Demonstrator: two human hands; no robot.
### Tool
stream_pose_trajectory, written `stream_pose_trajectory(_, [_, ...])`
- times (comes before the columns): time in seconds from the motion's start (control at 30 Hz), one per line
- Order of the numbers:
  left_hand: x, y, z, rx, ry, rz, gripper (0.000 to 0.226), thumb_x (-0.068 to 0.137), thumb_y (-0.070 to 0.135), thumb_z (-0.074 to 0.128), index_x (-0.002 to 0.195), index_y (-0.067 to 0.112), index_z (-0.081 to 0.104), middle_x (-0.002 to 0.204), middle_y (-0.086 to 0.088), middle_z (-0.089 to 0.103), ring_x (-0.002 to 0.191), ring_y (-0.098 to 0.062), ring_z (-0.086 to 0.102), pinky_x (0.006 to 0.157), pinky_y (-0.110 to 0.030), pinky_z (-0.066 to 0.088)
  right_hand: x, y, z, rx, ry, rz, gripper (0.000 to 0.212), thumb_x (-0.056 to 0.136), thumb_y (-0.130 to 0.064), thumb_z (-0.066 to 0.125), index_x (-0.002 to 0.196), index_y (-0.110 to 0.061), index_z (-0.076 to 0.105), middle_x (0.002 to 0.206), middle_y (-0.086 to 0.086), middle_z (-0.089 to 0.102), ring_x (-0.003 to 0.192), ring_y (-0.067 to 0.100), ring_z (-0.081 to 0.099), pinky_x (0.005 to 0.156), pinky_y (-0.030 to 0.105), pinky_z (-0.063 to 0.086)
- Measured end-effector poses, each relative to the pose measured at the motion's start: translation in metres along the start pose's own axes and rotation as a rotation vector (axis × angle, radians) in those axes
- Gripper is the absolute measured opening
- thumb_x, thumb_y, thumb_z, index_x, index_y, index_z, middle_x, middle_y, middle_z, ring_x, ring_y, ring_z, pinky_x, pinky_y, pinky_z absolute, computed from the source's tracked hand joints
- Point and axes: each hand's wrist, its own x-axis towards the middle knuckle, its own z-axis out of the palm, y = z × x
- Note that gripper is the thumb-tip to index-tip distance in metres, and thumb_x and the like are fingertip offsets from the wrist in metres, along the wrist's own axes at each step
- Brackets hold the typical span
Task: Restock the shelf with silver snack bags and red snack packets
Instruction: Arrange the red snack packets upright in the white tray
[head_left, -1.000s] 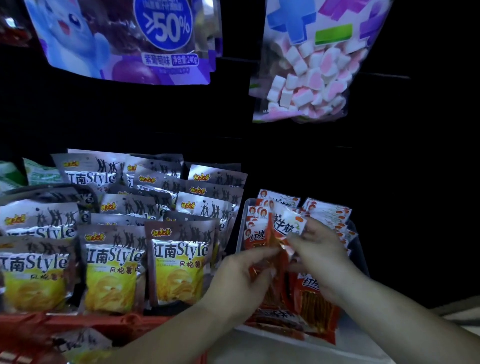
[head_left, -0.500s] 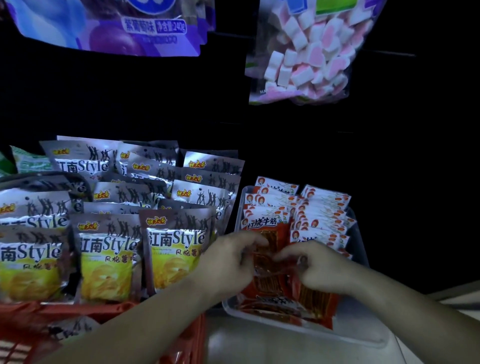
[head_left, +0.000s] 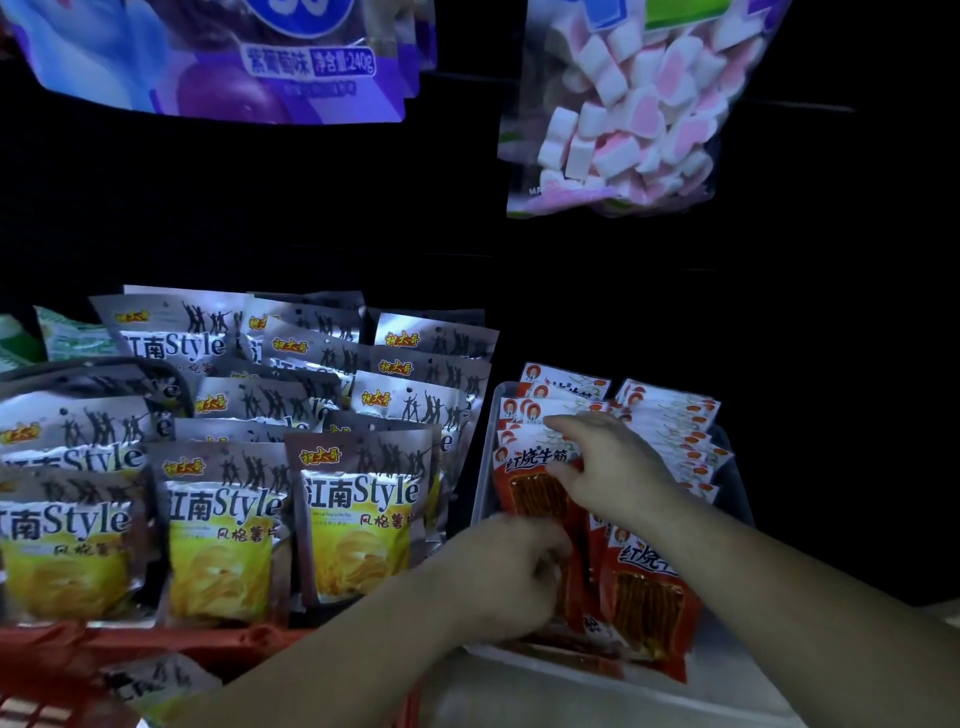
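Note:
Red snack packets (head_left: 644, 603) stand in rows inside a clear plastic tray (head_left: 740, 470) on the shelf at the right. My left hand (head_left: 511, 574) is at the tray's front left, fingers curled on the lower part of the front red packet (head_left: 535, 493). My right hand (head_left: 610, 467) lies over the white tops of the packets, with the index finger stretched left and the thumb against the front packet's top. Silver snack bags (head_left: 358, 519) with yellow fronts stand in several rows to the left of the tray.
A red basket (head_left: 171, 649) sits at the bottom left with a silver bag (head_left: 150, 680) inside. A purple candy bag (head_left: 249, 57) and a bag of pink-and-white marshmallows (head_left: 623, 114) hang above. Green packets (head_left: 67, 338) show at the far left. The shelf back is dark.
Both hands held a red packet together above the tray; it now stands in the row. My right hand has moved up onto the packet tops and my left hand has dropped to the packet's base.

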Motion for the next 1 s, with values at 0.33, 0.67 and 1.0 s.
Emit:
stream_pose_trajectory(0.33, [0.001, -0.021, -0.019, -0.256, 0.117, -0.065, 0.037, 0.087, 0.020, 0.048, 0.114, 0.024, 0.073, 0.105, 0.007, 0.074, 0.093, -0.009, 0.071, 0.084, -0.035, 0.060, 0.011, 0.010, 0.011, -0.061, 0.272, -0.075, 0.009, 0.088, -0.013, 0.075, 0.086, -0.021, 0.071, 0.085, -0.006, 0.064, 0.098, 0.021, 0.053, 0.081, 0.030, 0.036])
stream_pose_trajectory(0.67, [-0.008, 0.005, -0.013, -0.186, 0.142, 0.042, 0.027, 0.099, 0.019, 0.054, 0.119, 0.032, 0.066, 0.113, 0.006, 0.070, 0.092, -0.007, 0.066, 0.080, -0.018, 0.053, -0.026, 0.005, -0.015, 0.480, 0.195, -0.072, 0.008, 0.105, -0.022, 0.056, 0.101, -0.027, 0.051, 0.080, -0.016, 0.057, 0.068, 0.004, 0.054, 0.063, 0.027, 0.040])
stream_pose_trajectory(1.0, [-0.019, 0.021, -0.048, -0.884, 0.514, -0.123, 0.032, 0.092, 0.009, 0.074, 0.110, 0.031, 0.058, 0.084, -0.003, 0.070, 0.079, -0.026, 0.069, 0.075, -0.042, 0.060, -0.077, -0.042, -0.068, 0.908, 0.235, 0.141, 0.032, 0.085, -0.049, 0.071, 0.114, -0.043, 0.060, 0.118, 0.002, 0.067, 0.108, 0.014, 0.066, 0.095, 0.041, 0.054])
